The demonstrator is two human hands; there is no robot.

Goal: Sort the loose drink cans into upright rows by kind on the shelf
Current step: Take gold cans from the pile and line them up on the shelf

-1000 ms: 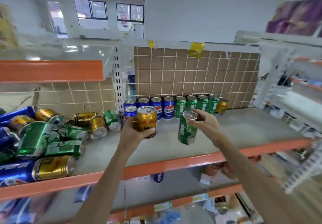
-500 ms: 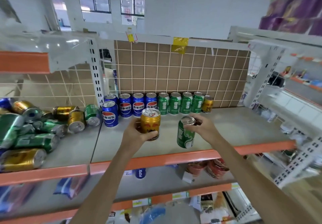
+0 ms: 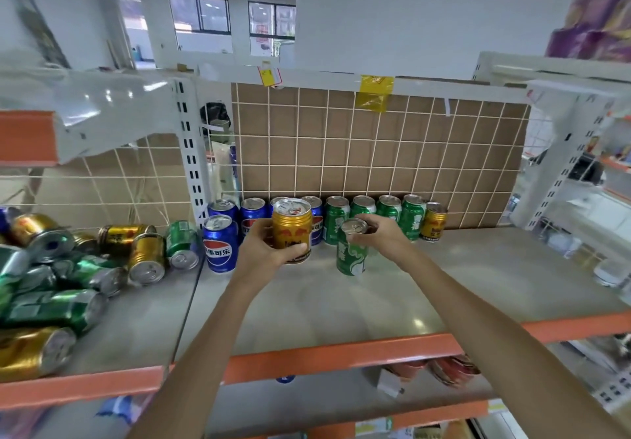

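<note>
While the left hand [image 3: 264, 251] wraps its fingers around an upright gold can [image 3: 292, 230], lifted in front of the back row of cans [image 3: 324, 216], the right hand [image 3: 386, 239] pinches the rim of a green can [image 3: 351, 251] from above, tilted slightly, its base at or just over the grey shelf [image 3: 375, 302]. That row stands upright against the tiled back panel [image 3: 375, 151]: blue Pepsi cans left, green ones right, one gold can [image 3: 433, 221] at its right end. Left of the row, past the white upright [image 3: 191, 151], loose cans [image 3: 68, 285] lie heaped on their sides.
</note>
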